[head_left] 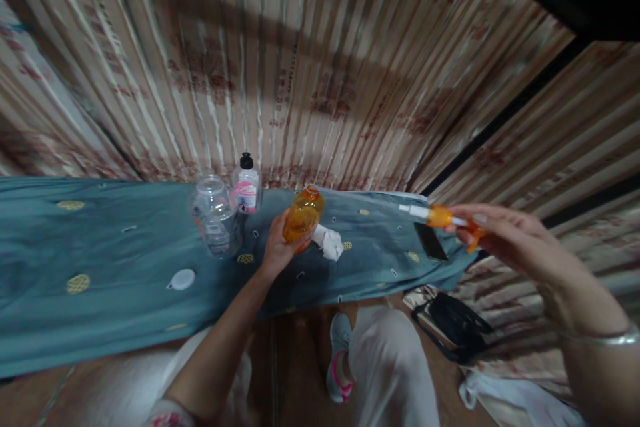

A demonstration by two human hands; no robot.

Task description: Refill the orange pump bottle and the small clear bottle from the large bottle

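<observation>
My left hand (276, 243) is wrapped round an orange plastic bottle (303, 215) with its top off, holding it upright on the teal cloth (100, 267). My right hand (500, 230) is raised to the right, fingers pinched on the bottle's orange and white spray-pump top (440, 216), which lies sideways in the air. A crumpled white tissue (329, 241) lies just right of the bottle. A clear empty jar (216, 215) and a small bottle with a pink label and black cap (246, 185) stand to the left.
A white lid (183, 278) lies on the cloth near the jar. A dark phone (431, 241) rests at the cloth's right end. On the floor are a black bag (457, 323), white fabric (505, 397) and my shoe (339, 360). Striped curtains (325, 67) hang behind.
</observation>
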